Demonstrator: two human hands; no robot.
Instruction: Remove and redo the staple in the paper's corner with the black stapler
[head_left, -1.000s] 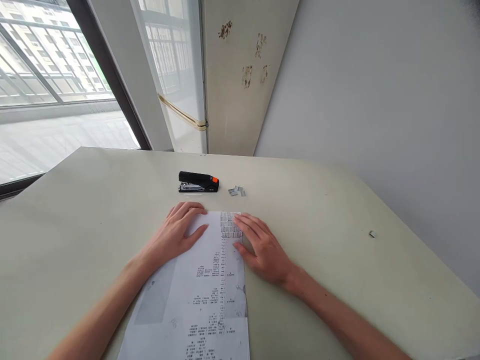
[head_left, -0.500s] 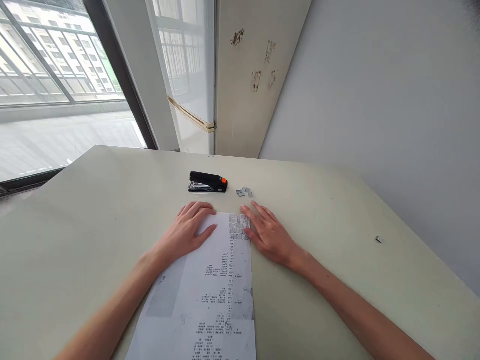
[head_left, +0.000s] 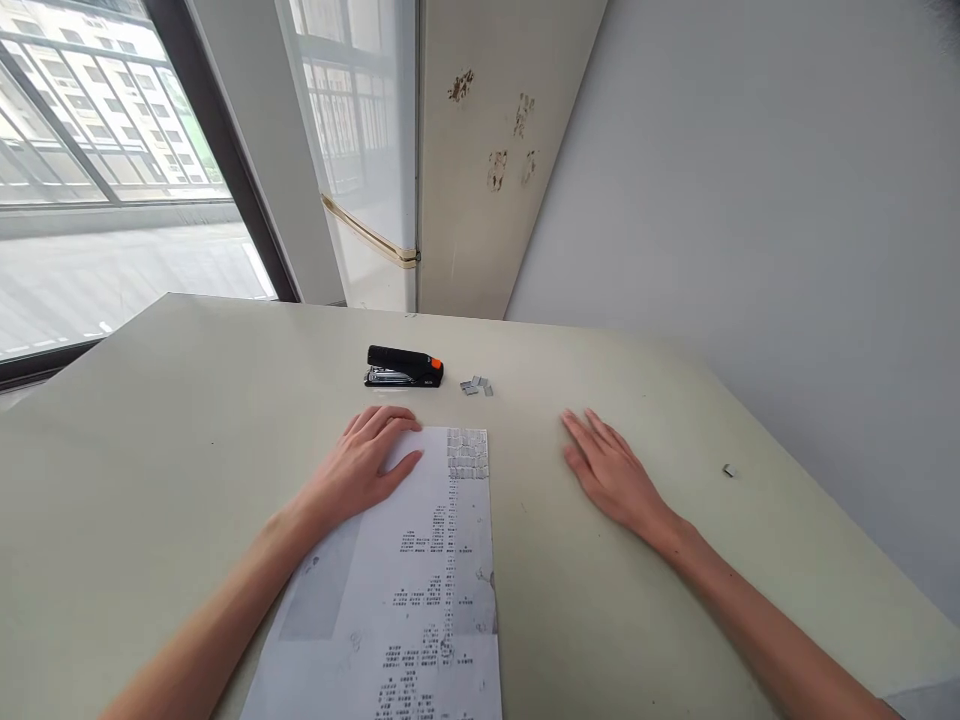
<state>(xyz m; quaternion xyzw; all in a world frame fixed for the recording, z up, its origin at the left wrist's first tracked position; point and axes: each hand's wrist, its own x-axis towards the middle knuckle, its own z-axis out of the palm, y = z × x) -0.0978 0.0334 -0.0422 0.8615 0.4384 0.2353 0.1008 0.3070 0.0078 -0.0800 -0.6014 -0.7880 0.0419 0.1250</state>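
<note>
Printed paper sheets [head_left: 420,600] lie lengthwise before me, with a dense block of print at the far right corner. My left hand [head_left: 377,455] rests over their far left corner, thumb spread on the top sheet and fingers along the edge. To the right of the paper, apart from it, my right hand [head_left: 609,468] is palm down and holds nothing; its fingers are stretched out, and I cannot tell whether it touches the table. Beyond the paper sits a black stapler [head_left: 403,368] with an orange button. Beside it is a little heap of staple strips [head_left: 476,386].
A small piece like a staple strip [head_left: 729,470] lies far right on the pale table [head_left: 600,620]. Something white [head_left: 926,702] shows at the bottom right corner. Behind the table stand a refrigerator [head_left: 480,230] and a grey wall [head_left: 750,200]; a window is at the left.
My right hand has left the paper's right edge and moved right over the table. My left hand stays on the paper. The whole view has shifted slightly.
</note>
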